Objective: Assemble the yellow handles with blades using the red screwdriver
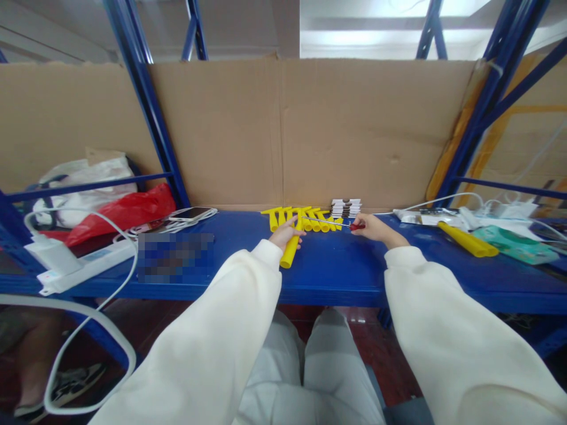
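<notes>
My left hand (283, 234) is wrapped round a yellow plastic piece with a tube-shaped handle (289, 252), its wide round end pointing toward me. A screwdriver (328, 222) with a red handle and a long metal shaft is held in the fingers of my right hand (371, 228). The shaft runs left, and its tip meets or overlaps the upper part of the held yellow piece; I cannot tell whether it touches. Just behind my hands several similar yellow pieces (323, 225) lie in a row on the blue table (336, 265).
A stack of white and dark strips (346, 208) lies behind the row, against a cardboard panel (354, 130). On the left are a power strip (91, 268), a phone (193, 214) and a red bag (128, 212). Another yellow piece (469, 240) and a green packet (516, 244) lie right.
</notes>
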Demonstrator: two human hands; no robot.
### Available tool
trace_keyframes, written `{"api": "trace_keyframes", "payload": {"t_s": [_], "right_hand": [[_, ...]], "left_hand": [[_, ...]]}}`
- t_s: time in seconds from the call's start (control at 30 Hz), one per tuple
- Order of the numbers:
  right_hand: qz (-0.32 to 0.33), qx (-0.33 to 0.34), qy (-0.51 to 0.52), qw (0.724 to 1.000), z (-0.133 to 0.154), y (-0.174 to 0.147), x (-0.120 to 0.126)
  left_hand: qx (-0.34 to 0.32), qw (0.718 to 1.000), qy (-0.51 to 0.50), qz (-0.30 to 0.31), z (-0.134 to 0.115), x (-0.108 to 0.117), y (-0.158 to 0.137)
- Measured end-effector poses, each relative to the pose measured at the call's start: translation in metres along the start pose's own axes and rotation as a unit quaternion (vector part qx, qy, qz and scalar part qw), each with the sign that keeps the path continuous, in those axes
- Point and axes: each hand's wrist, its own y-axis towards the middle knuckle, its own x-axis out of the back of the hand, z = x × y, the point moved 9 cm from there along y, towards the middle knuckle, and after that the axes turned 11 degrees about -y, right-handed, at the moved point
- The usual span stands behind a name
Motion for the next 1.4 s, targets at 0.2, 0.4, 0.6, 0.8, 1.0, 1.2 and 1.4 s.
{"api": "trace_keyframes", "payload": {"t_s": [0.2,0.4,0.6,0.8,1.0,1.2,1.4], "right_hand": [[0.037,0.013,0.047,0.998,0.006,-0.002,-0.008],[0.084,-0.003,0.075,0.994,0.008,-0.007,-0.015],[0.07,0.014,0.022,0.997,0.016,-0.008,-0.007],[0.033,0.052,-0.031,0.998,0.025,-0.01,0.009],[0.046,0.048,-0.08,0.995,0.025,-0.011,0.003],[-0.028,0.029,-0.142,0.989,0.02,-0.007,0.005],[-0.066,0.037,-0.193,0.978,0.029,-0.012,0.02]], "left_hand": [[0.006,1.0,-0.015,0.0,0.001,0.001,0.0],[-0.002,1.0,-0.005,-0.004,0.001,0.004,-0.001],[-0.012,1.0,0.009,-0.022,-0.001,0.008,-0.003],[-0.013,1.0,0.01,-0.021,-0.002,0.009,0.0],[-0.012,1.0,0.013,-0.022,-0.001,0.01,0.002],[-0.022,0.999,0.019,-0.021,-0.003,0.01,0.0],[-0.02,0.999,0.021,-0.024,-0.004,0.007,-0.004]]}}
